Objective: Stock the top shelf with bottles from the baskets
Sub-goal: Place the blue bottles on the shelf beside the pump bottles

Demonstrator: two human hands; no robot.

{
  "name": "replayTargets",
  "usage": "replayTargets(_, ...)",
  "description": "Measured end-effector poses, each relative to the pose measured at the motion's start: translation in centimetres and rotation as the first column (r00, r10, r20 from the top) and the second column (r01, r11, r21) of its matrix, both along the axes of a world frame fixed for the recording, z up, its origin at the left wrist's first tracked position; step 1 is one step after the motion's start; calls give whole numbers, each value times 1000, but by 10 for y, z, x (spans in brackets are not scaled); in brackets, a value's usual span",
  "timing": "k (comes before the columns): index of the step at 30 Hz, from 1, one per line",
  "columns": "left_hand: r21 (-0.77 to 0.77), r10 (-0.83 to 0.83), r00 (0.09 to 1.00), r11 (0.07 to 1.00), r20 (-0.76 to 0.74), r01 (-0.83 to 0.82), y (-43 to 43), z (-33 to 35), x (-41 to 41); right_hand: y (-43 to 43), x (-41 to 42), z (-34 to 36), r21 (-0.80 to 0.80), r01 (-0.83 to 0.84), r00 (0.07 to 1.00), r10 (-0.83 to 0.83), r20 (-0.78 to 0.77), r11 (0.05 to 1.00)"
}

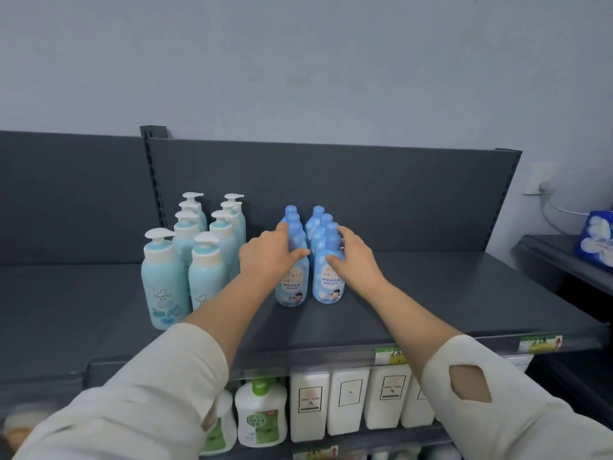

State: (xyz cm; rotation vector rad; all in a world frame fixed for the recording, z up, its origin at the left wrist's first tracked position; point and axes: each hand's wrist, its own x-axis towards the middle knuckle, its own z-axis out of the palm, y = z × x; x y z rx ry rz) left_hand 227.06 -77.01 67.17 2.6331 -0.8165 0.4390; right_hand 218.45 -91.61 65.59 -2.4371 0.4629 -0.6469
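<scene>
Head view. The top shelf [431, 293], a dark grey deck backed by an upright back panel [365, 194], carries the blue bottles [306, 224] in two files running front to back, near the middle of the deck. The left hand [268, 257] grips the front-left blue bottle [292, 283] at its shoulder, fingers curled across the front. The right hand [356, 257] wraps the front-right blue bottle [328, 280] at the same height, thumb on the front and fingers round the far side. Both bottles stand upright on the deck, just beside each other. No basket is in view.

Handling, as a judgement: the bottles look like rigid plastic, full and moderately heavy for their size, with a smooth glossy skin that may slip. They are tall and narrow-based, so a push near the cap is likely to tip one into its file. A hold at the shoulder or upper body, as here, gives the best control, and sliding along the deck suits them better than lifting.

Surroundings: pale pump bottles [162, 280] stand in their own block to the left, near the left hand's wrist, and their projecting pump heads are the likeliest snag for that forearm. The deck to the right lies bare as far as the shelf end. Below the price tags [388, 355] on the shelf edge, a Dettol bottle [262, 416] and white packs [348, 400] fill the lower shelf. A blue package [595, 237] sits on a separate unit at far right, well apart.
</scene>
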Motion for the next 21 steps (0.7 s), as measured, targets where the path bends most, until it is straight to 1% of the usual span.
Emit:
replayTargets(4, 13, 27, 999, 1000, 17, -28, 11, 0, -16, 3, -18, -1, -95, 26, 1000, -27, -15, 995)
replayTargets(8, 34, 69, 996, 997, 61, -71, 26, 0, -47, 6, -42, -5, -259, -6, 999, -5, -42, 966)
replayTargets(10, 70, 85, 994, 994, 65, -89, 36, -3, -67, 11, -57, -8, -340, -41, 997, 14, -81, 939)
replayTargets(13, 137, 109, 992, 984, 58, -116, 56, -14, -104, 27, -81, -21, -422, -139, 986, 86, -141, 896)
replayTargets(17, 237, 209, 978, 951, -8, -201, 99, -41, -156, 60, -106, -48, -448, -333, 938, 241, -250, 830)
replayTargets(21, 315, 316, 945, 908, -78, -278, 159, -73, -194, 108, -120, -74, -436, -486, 869, 367, -331, 757)
